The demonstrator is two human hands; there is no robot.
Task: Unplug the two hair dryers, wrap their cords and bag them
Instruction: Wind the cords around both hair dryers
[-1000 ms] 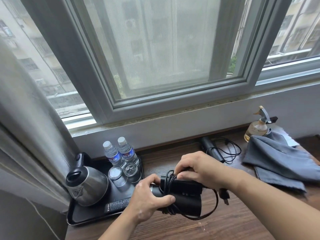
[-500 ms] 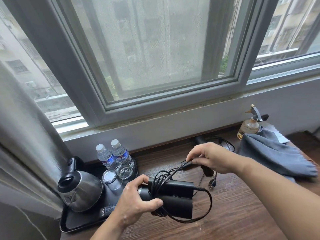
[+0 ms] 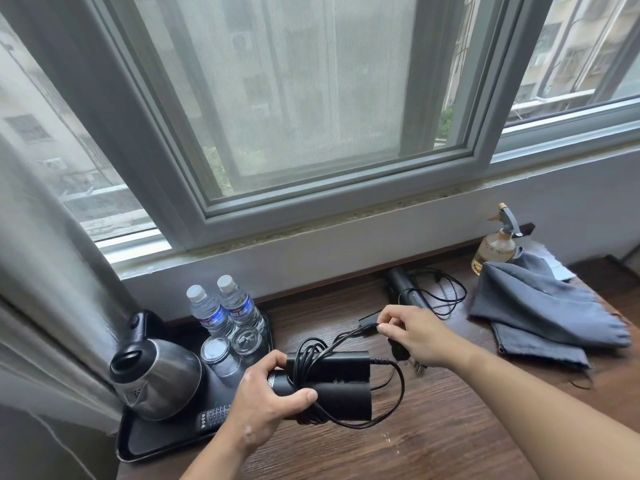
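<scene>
While my left hand [image 3: 266, 396] grips the folded hair dryer [image 3: 332, 386] above the desk's [image 3: 450, 427] front edge, my right hand [image 3: 415, 336] pinches its cord [image 3: 346, 337] just beyond.

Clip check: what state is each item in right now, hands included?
held hair dryer: folded, partly wrapped in cord
cord: one loose loop unwound
plug: unplugged, dangling
left hand: grips the held hair dryer
right hand: pinches the cord
second hair dryer: lying by the wall, its cord loose
kettle: lid shut
water bottles: capped, upright
spray bottle: upright
grey cloth: lying crumpled
</scene>
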